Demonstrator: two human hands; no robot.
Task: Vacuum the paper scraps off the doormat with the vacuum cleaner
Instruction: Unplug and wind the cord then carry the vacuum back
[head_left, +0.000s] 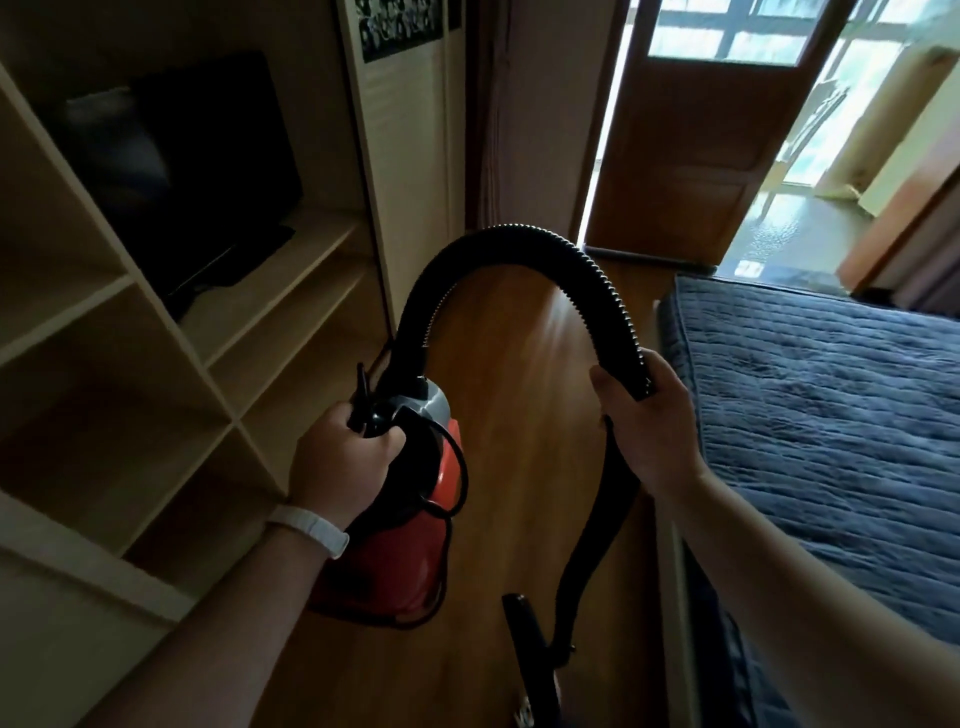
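Head view: the left hand (343, 457) is curled tight around the black handle on top of the red vacuum cleaner (405, 551), with a white band (311, 525) on its wrist. The cleaner's body hangs below that hand over the wooden floor (519, 353), towards the floor's left edge and just beside the pale shelf unit (156, 374). Whether its base touches the boards cannot be told. A thin black cord (460, 467) loops across its red side.

From the grey top of the cleaner the black ribbed hose (519, 241) rises, arches over the floor and comes down into the right hand (649, 426), whose fingers and thumb are wrapped round it near its smooth end. Below this hand a dark tube (597, 545) drops to a black nozzle (530, 644) low over the floor's near edge (that part is dim and blurred). The two hands are well apart, one at each end of the arch.

A dark screen (182, 171) stands on a shelf. A bed with a blue quilt (805, 395) runs along the floor's right edge. At the far edge a wooden door (696, 145) stands open.
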